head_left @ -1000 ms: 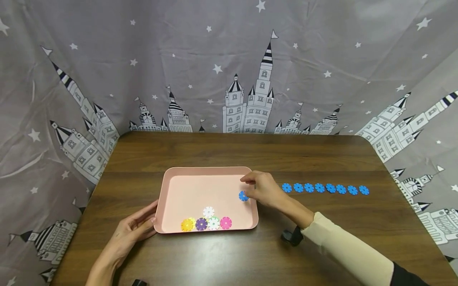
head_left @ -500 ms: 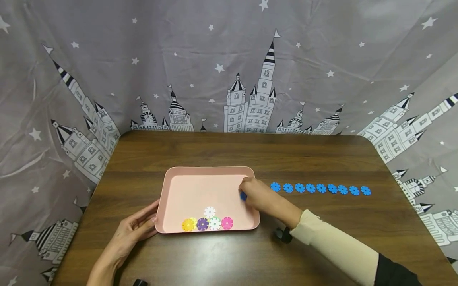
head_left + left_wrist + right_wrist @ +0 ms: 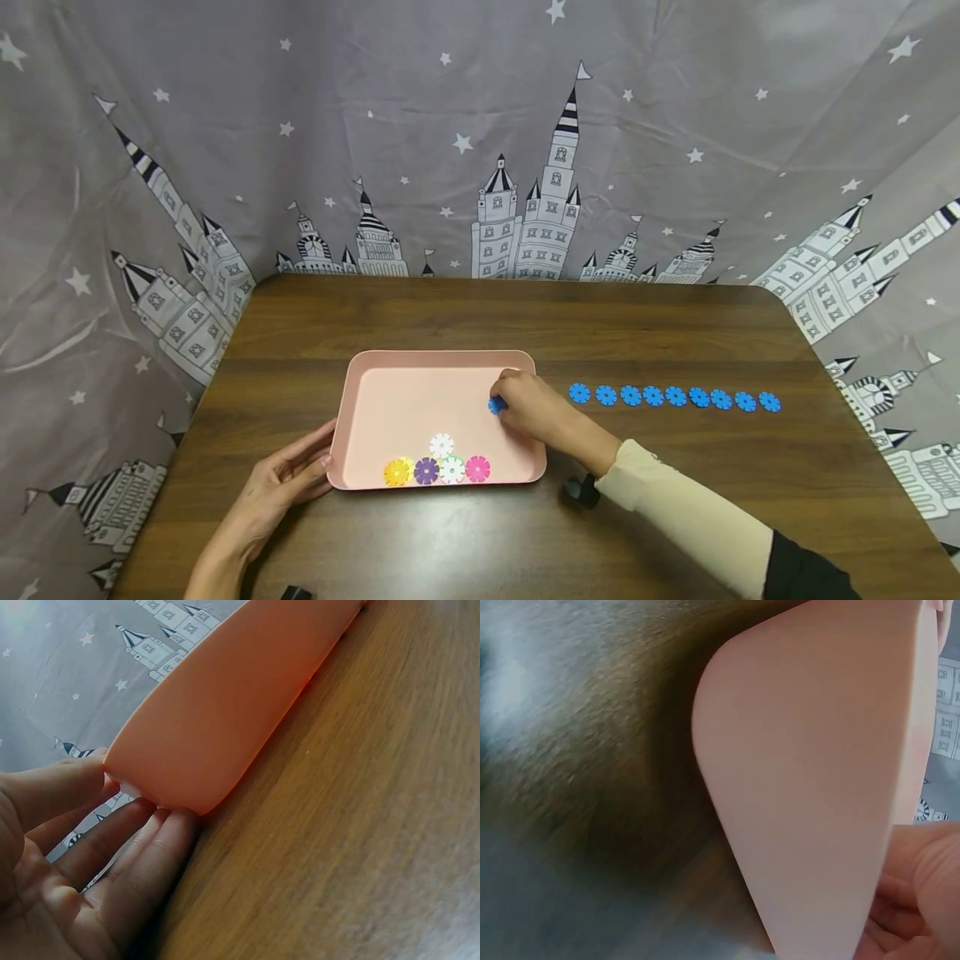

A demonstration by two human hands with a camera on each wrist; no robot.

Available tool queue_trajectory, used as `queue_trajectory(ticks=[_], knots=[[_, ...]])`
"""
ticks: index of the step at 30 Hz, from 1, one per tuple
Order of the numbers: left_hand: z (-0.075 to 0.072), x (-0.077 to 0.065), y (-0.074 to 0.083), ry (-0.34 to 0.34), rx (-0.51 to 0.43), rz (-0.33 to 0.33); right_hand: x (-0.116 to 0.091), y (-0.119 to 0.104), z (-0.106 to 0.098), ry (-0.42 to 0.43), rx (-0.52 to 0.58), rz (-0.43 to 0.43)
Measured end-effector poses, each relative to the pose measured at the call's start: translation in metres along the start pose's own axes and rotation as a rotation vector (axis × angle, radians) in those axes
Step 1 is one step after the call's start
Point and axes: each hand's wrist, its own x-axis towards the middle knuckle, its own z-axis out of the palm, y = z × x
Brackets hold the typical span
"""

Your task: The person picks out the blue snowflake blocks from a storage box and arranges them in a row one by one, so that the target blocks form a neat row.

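Observation:
A pink tray (image 3: 345,417) lies on the wooden table, with my left hand (image 3: 273,483) against its left end. In the left wrist view, the fairly straight fingers (image 3: 142,885) touch the tray's outer wall (image 3: 217,712). My right hand (image 3: 528,408) reaches over the right rim and pinches a blue flower-shaped disc (image 3: 496,405), partly hidden by the fingers. Along the tray's near side lie an orange disc (image 3: 397,472), a purple disc (image 3: 427,471), a pink disc (image 3: 477,468) and some white and yellow ones. The right wrist view shows the tray's outside (image 3: 802,765), but not the blue disc.
Several blue discs (image 3: 653,396) form a row on the table (image 3: 675,333) to the right of the tray. A grey curtain (image 3: 360,100) printed with castles and stars hangs behind and around the table. A black wrist device (image 3: 581,492) sits under the right forearm.
The right hand has closed its fingers on the blue disc inside the tray and drawn it slightly left. The left hand stays at the tray's left end.

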Motion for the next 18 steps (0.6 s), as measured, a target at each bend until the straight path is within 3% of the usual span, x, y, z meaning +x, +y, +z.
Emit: queue_trajectory(ticks=[7, 18], knots=[[0.0, 0.0, 0.001, 0.011, 0.012, -0.01, 0.003, 0.001, 0.009, 0.119, 0.142, 0.049], [0.0, 0.0, 0.0, -0.001, 0.0, 0.002, 0.005, 0.004, 0.018, 0.207, 0.15, 0.01]])
